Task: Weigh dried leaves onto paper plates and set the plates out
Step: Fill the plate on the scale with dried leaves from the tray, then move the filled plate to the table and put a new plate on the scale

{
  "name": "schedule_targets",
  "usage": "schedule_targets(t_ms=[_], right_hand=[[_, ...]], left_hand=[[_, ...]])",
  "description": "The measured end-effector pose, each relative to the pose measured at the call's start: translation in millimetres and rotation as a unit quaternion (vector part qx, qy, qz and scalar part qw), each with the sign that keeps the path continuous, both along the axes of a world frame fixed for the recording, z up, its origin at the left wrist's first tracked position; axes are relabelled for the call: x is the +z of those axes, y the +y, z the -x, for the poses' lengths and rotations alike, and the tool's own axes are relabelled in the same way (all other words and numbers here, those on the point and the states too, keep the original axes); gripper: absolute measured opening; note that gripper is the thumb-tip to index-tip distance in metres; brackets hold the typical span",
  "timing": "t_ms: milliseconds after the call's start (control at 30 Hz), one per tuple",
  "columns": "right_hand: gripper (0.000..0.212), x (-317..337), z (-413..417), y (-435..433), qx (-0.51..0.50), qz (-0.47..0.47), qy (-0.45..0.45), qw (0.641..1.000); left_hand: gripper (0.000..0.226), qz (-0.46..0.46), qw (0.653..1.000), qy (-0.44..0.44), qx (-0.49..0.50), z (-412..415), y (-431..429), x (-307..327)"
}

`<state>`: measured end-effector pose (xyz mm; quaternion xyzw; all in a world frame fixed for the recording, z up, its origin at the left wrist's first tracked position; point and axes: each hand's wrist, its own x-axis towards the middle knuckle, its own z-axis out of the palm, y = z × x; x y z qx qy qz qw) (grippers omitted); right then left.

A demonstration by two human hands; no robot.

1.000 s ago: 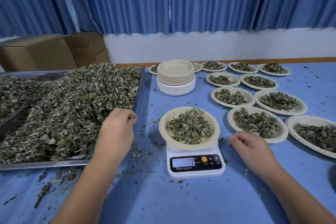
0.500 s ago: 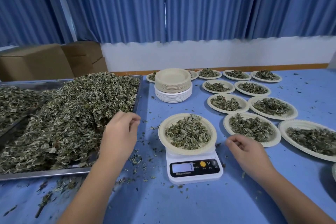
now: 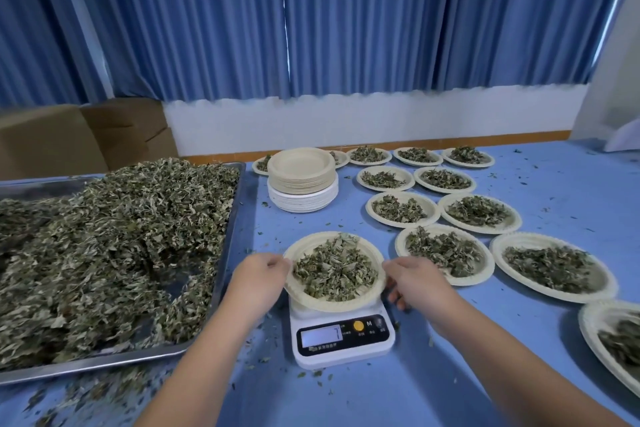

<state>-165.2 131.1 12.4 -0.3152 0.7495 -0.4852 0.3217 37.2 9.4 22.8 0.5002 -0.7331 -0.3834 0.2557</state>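
**Both hands on the plate, plate on the scale**

The plate (image 3: 332, 306) sits on the little white scale (image 3: 343, 340), lower centre of the frame, with a heap of dried leaves (image 3: 334, 269) in the middle of it. The left hand (image 3: 258, 276) comes in at the plate's left rim, its fingers (image 3: 277, 263) curled in and pinching the edge. The right hand (image 3: 417, 279) does the same at the right rim: thumb laid over the top of the edge, fingers (image 3: 393, 296) tucked underneath by the scale's corner. So both hands have hold of that one plate. Can't tell if it's actually off the scale or just resting on it. It looks a bit tipped toward the camera. The scale's display is lit but too blurry to read properly.

The left side of the frame is a big metal tray (image 3: 230, 246) heaped with a leaf pile (image 3: 104, 253). Just above the scale, centre frame, there's a stack (image 3: 302, 184) of empty plates, beige on top, white below. Right of that, filled plates (image 3: 446, 279) are laid out in rows running toward the far edge of the worktop (image 3: 381, 399), with one more cut off at the right edge of the frame. Crumbs of leaf are scattered all over the blue worktop, thickest along the tray's front. Blue curtains (image 3: 346, 28) run across the top, with brown boxes (image 3: 52, 142) in the upper left.
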Motion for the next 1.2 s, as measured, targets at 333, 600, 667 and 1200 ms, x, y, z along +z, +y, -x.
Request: schedule_targets(t_ms=[333,600,667,1200], right_hand=[[0.012,38,44,12,-0.026,0.1,-0.136,0.985],[0.021,78,138,34,-0.065,0.104,-0.178,0.976],[0.021,83,166,38,-0.093,0.123,-0.192,0.969],[0.032,46,353,12,-0.357,0.145,-0.199,0.901]], left_hand=[[0.032,-0.04,0.985,0.161,-0.051,38,4,39],[0.02,-0.071,0.971,0.187,-0.132,134,1,79],[0.018,-0.063,0.969,0.188,-0.144,159,-5,86],[0.019,-0.041,0.969,0.169,-0.173,270,-55,57]])
